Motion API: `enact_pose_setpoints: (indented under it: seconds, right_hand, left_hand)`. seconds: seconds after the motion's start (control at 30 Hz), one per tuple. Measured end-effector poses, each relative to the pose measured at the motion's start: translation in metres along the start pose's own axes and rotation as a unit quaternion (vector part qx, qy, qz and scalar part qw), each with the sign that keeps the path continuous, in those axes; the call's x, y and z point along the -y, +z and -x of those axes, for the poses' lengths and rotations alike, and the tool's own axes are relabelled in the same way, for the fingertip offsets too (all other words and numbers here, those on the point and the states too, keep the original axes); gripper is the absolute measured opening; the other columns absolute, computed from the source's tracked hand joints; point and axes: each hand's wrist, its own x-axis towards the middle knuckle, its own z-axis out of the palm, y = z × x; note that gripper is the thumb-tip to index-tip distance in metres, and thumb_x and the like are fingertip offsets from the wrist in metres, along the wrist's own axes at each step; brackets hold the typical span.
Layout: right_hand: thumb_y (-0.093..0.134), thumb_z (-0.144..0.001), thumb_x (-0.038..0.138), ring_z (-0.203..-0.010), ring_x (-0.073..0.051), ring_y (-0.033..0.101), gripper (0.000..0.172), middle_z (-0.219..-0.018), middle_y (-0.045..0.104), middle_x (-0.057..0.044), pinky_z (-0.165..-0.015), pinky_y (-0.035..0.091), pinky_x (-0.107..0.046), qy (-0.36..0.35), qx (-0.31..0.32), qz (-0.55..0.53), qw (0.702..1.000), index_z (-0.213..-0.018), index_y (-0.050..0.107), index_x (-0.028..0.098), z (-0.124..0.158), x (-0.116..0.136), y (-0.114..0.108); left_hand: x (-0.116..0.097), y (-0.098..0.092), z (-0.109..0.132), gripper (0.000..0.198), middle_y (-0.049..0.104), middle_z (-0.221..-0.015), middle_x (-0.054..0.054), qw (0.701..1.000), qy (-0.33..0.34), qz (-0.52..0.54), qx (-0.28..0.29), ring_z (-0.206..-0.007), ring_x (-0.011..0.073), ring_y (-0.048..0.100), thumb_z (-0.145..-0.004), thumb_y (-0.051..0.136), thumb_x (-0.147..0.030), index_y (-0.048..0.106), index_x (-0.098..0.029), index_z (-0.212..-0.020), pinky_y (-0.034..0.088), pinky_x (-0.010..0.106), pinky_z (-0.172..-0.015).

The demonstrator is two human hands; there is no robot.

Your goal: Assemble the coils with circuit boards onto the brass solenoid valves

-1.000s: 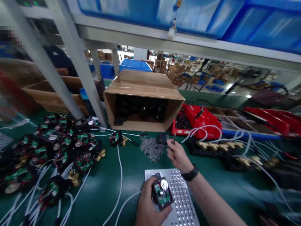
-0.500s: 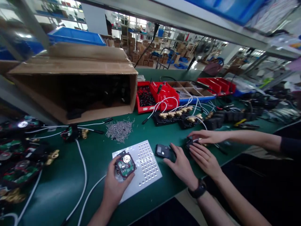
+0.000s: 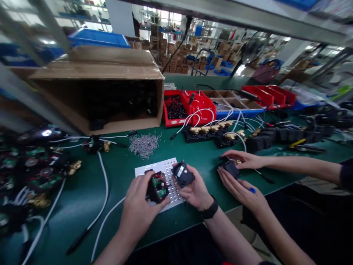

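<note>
My left hand (image 3: 142,198) grips a black housing (image 3: 157,187) with a green circuit board showing inside, tilted up over the white perforated plate (image 3: 142,168). A white cable (image 3: 110,217) runs out from beneath that hand. In my right hand (image 3: 197,189) is a black plastic cover (image 3: 182,173), its inner side turned up towards me. The two parts are close together but apart. Beside them on the right, a co-worker's two hands (image 3: 245,189) hold another black housing (image 3: 231,168) with a brass fitting.
A pile of small screws (image 3: 145,144) lies behind the plate. Further back stand an open cardboard box (image 3: 96,73) and red bins (image 3: 175,121). Black units with brass fittings (image 3: 212,129) line the bench, and open units with circuit boards (image 3: 41,173) crowd the left.
My right hand has picked up the black cover from the bench, turned it over and brought it left over the plate. My left hand has lifted and tilted the housing.
</note>
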Motion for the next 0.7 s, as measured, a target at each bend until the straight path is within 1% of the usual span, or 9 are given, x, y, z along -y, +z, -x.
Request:
enact_pose_setpoints:
  seconds: [0.07, 0.17, 0.23, 0.3, 0.37, 0.43, 0.5, 0.6, 0.7]
  right_hand:
    - [0.051, -0.077, 0.050, -0.033, 0.000, 0.016, 0.037, -0.072, 0.059, 0.001, -0.030, 0.015, -0.012, 0.002, -0.017, -0.031, 0.999, -0.100, 0.056, 0.023, -0.008, -0.015, 0.007]
    - [0.050, -0.078, 0.052, -0.031, -0.002, 0.025, 0.038, -0.066, 0.059, 0.002, -0.028, 0.024, -0.014, -0.101, -0.081, 0.141, 0.981, -0.102, 0.059, 0.023, 0.002, -0.013, 0.000]
    - [0.051, -0.078, 0.050, -0.039, -0.007, 0.046, 0.034, -0.067, 0.061, 0.002, -0.035, 0.037, -0.017, -0.195, -0.119, 0.260, 0.938, -0.099, 0.062, 0.027, 0.027, 0.009, -0.020]
    - [0.051, -0.078, 0.048, -0.063, -0.009, 0.060, 0.024, -0.077, 0.064, 0.003, -0.049, 0.045, -0.018, -0.233, -0.132, 0.299, 0.916, -0.092, 0.064, 0.035, 0.054, 0.037, -0.041]
    - [0.047, -0.081, 0.043, -0.087, -0.010, 0.061, 0.022, -0.087, 0.066, 0.004, -0.066, 0.048, -0.019, -0.293, -0.114, 0.468, 0.826, -0.095, 0.063, 0.040, 0.066, 0.051, -0.048]
    - [0.036, -0.087, 0.039, -0.098, -0.014, 0.058, 0.032, -0.100, 0.064, 0.000, -0.078, 0.048, -0.028, -0.322, -0.083, 0.532, 0.779, -0.108, 0.059, 0.033, 0.057, 0.042, -0.033]
    - [0.044, -0.085, 0.036, -0.099, -0.017, 0.058, 0.035, -0.107, 0.061, -0.004, -0.082, 0.048, -0.030, -0.309, -0.034, 0.548, 0.776, -0.117, 0.053, 0.025, 0.034, 0.017, -0.003]
    - [0.042, -0.086, 0.031, -0.104, -0.020, 0.054, 0.042, -0.117, 0.053, -0.011, -0.090, 0.043, -0.034, -0.283, 0.005, 0.578, 0.765, -0.125, 0.039, 0.015, 0.005, -0.017, 0.035]
    - [0.047, -0.084, 0.031, -0.111, -0.022, 0.048, 0.049, -0.124, 0.047, -0.012, -0.095, 0.038, -0.038, -0.265, -0.005, 0.585, 0.767, -0.129, 0.034, 0.015, -0.002, -0.024, 0.043]
  left_hand:
    - [-0.011, 0.000, -0.002, 0.067, 0.055, -0.105, 0.009, 0.996, 0.055, -0.063, 0.011, -0.098, 0.0287, 0.051, -0.059, 0.074, -0.040, 0.046, -0.021, -0.117, 0.044, 0.044, -0.085]
    - [-0.018, 0.003, -0.003, 0.065, 0.055, -0.101, 0.008, 0.991, 0.061, -0.111, 0.037, -0.094, 0.0274, 0.052, -0.059, 0.075, -0.033, 0.046, -0.021, -0.117, 0.045, 0.042, -0.082]
    - [-0.018, 0.004, -0.004, 0.064, 0.055, -0.100, 0.008, 0.991, 0.053, -0.118, 0.044, -0.093, 0.0267, 0.052, -0.060, 0.074, -0.030, 0.046, -0.020, -0.117, 0.045, 0.042, -0.082]
    - [-0.017, 0.004, -0.004, 0.065, 0.054, -0.102, 0.008, 0.991, 0.046, -0.118, 0.044, -0.094, 0.0265, 0.051, -0.060, 0.074, -0.028, 0.045, -0.019, -0.117, 0.044, 0.041, -0.083]
    - [-0.016, 0.004, -0.004, 0.065, 0.054, -0.102, 0.008, 0.992, 0.042, -0.117, 0.039, -0.094, 0.0267, 0.051, -0.060, 0.074, -0.027, 0.045, -0.019, -0.117, 0.044, 0.042, -0.083]
    - [-0.015, 0.005, -0.003, 0.061, 0.054, -0.100, 0.008, 0.993, 0.039, -0.107, 0.032, -0.093, 0.0264, 0.051, -0.062, 0.072, -0.026, 0.045, -0.019, -0.116, 0.044, 0.042, -0.081]
    - [-0.015, 0.006, -0.003, 0.058, 0.054, -0.100, 0.008, 0.995, 0.038, -0.093, 0.025, -0.092, 0.0264, 0.051, -0.064, 0.068, -0.024, 0.045, -0.019, -0.116, 0.044, 0.043, -0.081]
    - [-0.011, 0.008, -0.003, 0.063, 0.053, -0.101, 0.009, 0.997, 0.043, -0.068, 0.015, -0.093, 0.0266, 0.051, -0.064, 0.065, -0.019, 0.041, -0.021, -0.123, 0.043, 0.043, -0.082]
    - [0.001, 0.011, -0.005, 0.063, 0.053, -0.103, 0.007, 0.999, 0.043, -0.007, 0.015, -0.097, 0.0258, 0.050, -0.062, 0.065, -0.014, 0.043, -0.026, -0.121, 0.040, 0.042, -0.086]
